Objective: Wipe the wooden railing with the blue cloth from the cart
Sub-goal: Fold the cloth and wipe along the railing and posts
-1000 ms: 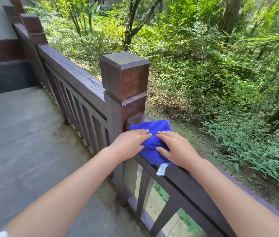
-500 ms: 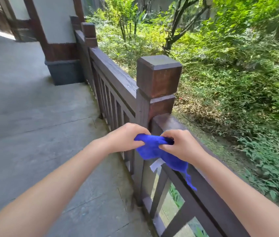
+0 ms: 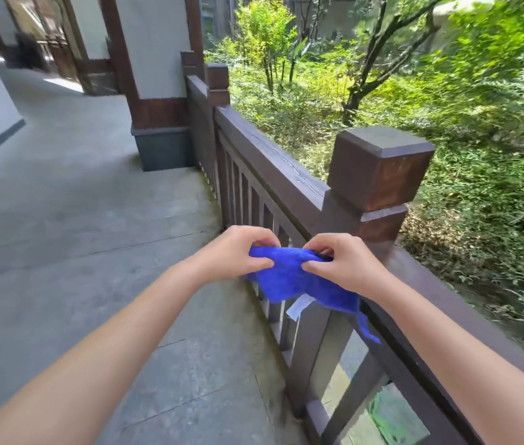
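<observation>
Kid: Head view looks down at two bare arms. What do the hands hold?

Friend: Both hold the blue cloth (image 3: 289, 277). The left hand (image 3: 238, 252) pinches its top edge on one side. The right hand (image 3: 344, 264) pinches the top edge on the other side. Both are closed tight on it.

Kid: Where is the cloth?

Friend: It hangs down between the hands, in front of the wooden railing (image 3: 273, 168), just below the big square post (image 3: 379, 168). I cannot tell if it touches the wood. One thin corner dangles low, under the right wrist.

Kid: Any words on it?

Friend: A small white tag (image 3: 299, 308) sticks out at the bottom. It is too small to read.

Kid: What is hard to see?

Friend: The green bushes (image 3: 479, 107) past the railing are blurry. The right fingertips hide behind the cloth. The arms are cut off at the bottom.
</observation>
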Demonstrator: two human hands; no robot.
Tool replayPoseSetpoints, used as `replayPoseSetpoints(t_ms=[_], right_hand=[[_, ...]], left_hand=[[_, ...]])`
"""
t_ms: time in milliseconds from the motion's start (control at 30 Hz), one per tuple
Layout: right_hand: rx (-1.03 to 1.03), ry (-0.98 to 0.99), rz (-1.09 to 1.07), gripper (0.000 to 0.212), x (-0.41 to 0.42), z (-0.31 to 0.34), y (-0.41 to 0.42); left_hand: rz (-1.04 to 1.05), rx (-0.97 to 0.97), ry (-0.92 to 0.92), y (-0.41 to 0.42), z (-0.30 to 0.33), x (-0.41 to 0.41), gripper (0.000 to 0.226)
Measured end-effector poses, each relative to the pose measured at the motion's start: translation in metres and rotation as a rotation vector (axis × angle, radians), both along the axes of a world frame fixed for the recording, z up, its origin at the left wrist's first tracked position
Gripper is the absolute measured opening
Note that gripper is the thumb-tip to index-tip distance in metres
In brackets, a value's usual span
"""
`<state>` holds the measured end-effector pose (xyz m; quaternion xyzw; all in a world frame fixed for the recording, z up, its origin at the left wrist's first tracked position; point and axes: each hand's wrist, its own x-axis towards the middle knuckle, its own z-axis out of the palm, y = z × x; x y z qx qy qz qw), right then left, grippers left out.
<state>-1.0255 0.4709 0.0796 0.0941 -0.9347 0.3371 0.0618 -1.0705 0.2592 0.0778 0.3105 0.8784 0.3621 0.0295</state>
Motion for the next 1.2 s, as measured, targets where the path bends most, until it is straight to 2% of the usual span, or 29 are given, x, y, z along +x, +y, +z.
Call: replayPoseSetpoints(t_ms=[200,433,533,700,933,1067,1200], right_hand=[[0.023,0.03,-0.165,0.009,-0.047,0.002,-0.047],[0.014,0.019,-0.376,0.013,-0.082,0.008,-0.073],[0.012,0.024,-0.435,0.018,-0.097,0.009,-0.074],[0.048,0.078,-0.573,0.004,-0.136,0.0,-0.065],[0.064,0.202,-0.827,0.015,-0.199,0.009,-0.049],[0.202,0.304,-0.966,0.014,-0.226,0.026,-0.052],[0.484,0.388,-1.123,0.016,-0.247,0.033,-0.051]], left_hand=[[-0.102,-0.022,0.02,-0.036,0.004,-0.078,0.018],[-0.314,-0.14,0.075,-0.042,0.023,-0.151,0.021],[-0.389,-0.166,0.106,-0.032,0.022,-0.182,0.023],[-0.496,-0.166,0.16,0.002,0.017,-0.237,0.027],[-0.649,-0.125,0.273,0.062,0.04,-0.317,0.03],[-0.746,-0.056,0.34,0.093,0.058,-0.35,0.031],[-0.817,0.083,0.33,0.119,0.056,-0.378,0.031]])
